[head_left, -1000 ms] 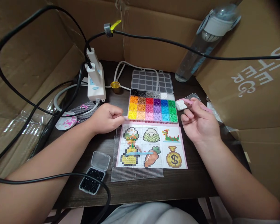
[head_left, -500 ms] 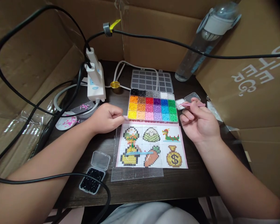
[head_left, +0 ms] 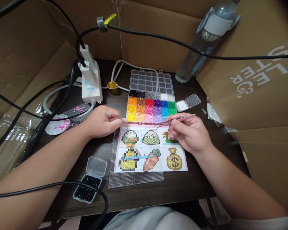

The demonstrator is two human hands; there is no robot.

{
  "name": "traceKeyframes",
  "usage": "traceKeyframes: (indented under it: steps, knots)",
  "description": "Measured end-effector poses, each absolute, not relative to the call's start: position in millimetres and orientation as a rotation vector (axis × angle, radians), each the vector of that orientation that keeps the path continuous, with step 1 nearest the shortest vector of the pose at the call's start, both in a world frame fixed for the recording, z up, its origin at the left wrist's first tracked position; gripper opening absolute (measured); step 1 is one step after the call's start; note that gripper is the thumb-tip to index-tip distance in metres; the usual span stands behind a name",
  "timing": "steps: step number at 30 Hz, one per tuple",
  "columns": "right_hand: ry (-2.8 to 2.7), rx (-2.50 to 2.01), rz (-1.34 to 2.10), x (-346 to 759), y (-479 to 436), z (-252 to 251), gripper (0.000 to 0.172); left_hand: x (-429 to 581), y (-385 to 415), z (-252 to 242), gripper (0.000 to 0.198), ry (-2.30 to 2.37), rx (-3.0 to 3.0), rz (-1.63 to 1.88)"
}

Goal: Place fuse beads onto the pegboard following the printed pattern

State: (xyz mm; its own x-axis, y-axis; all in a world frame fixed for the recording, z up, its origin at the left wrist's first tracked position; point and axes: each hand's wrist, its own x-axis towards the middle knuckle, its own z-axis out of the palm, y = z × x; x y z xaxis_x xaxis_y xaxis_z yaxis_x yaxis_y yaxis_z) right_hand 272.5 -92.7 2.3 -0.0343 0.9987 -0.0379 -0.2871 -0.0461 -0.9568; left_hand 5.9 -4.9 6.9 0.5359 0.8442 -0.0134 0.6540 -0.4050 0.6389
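Observation:
My right hand (head_left: 190, 132) is closed around pink tweezers (head_left: 182, 118), held over the upper right of a printed bead pattern sheet (head_left: 166, 159). Their tips point left, above the green-and-white dumpling picture; whether they grip a bead is too small to tell. My left hand (head_left: 103, 121) rests as a fist by the sheet's upper left corner, a pale pinkish edge at its fingertips. On the sheet's left side, beads in a dragon shape sit on a clear pegboard (head_left: 136, 180). Behind lies the open bead box (head_left: 149, 110), its compartments filled by colour.
At front left stands a small open case of black beads (head_left: 87, 188); a case of white beads (head_left: 181, 105) is behind my right hand. A power strip (head_left: 91, 84), gold cup (head_left: 113, 87), dish of pink beads (head_left: 58, 124) and water bottle (head_left: 199, 44) surround. A black cable (head_left: 153, 36) crosses above.
My right hand has moved left and slightly down with the tweezers, from beside the bead box to over the sheet. The left hand keeps its place. The whole view has shifted slightly.

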Motion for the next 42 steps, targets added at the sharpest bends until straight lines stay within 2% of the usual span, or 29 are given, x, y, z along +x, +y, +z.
traceKeyframes:
  steps: [11,24,34,42]
  knots:
    - [-0.762,-1.055,1.229,288,-79,10,0.015,6,-5,9,0.039,1.225,2.167,0.423]
    - [-1.02,-1.175,1.075,282,-84,-9,0.013,5,-4,6,0.038,1.216,2.147,0.412]
    - [-1.24,-1.315,0.773,269,-88,-7,0.007,5,-5,6,0.039,1.204,2.173,0.429]
    - [-1.337,-1.314,0.554,261,-88,-8,0.008,-1,-4,3,0.036,1.144,2.207,0.439]
